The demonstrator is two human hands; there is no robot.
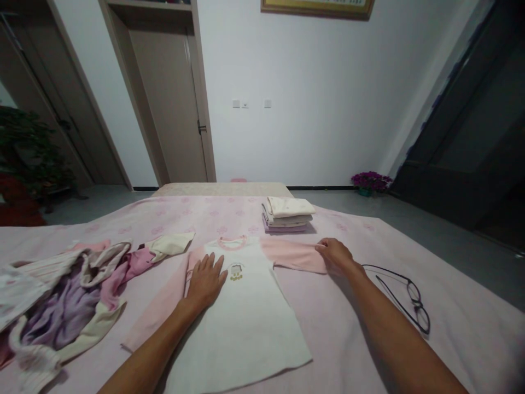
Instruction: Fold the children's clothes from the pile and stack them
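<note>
Pinch grip on the right hand [337, 254]: thumb and fingers closed on the cuff end of a pink sleeve [293, 255] of the shirt [246, 323], that sleeve laid out sideways, nearly straight. Left hand [207, 279] grips nothing: palm down, fingers slightly spread, resting on the upper chest of the shirt, just beside the small print [236, 272]. Shirt lies front up at the centre of the pink cover [463, 328], neckline [232, 242] away from the person, hem toward the person; body white. Second sleeve [164, 303], also pink, slants toward the person on the left, partly hidden by the left forearm. Just beyond the held sleeve: stack [288, 214] of folded clothes, cream on top, lilac at the bottom. To the left of the shirt: pile [77, 301] of loose clothes, crumpled, in purple, pink, cream and stripes. To the right of the right forearm: glasses [416, 302], dark, arms unfolded, lying on the cover. Past the far edge of the cover: beige surface [225, 189], then white wall [320, 120] with door [168, 104] on the left; purple flowers [371, 180] on the floor at right, green plant [24, 148] at far left
</note>
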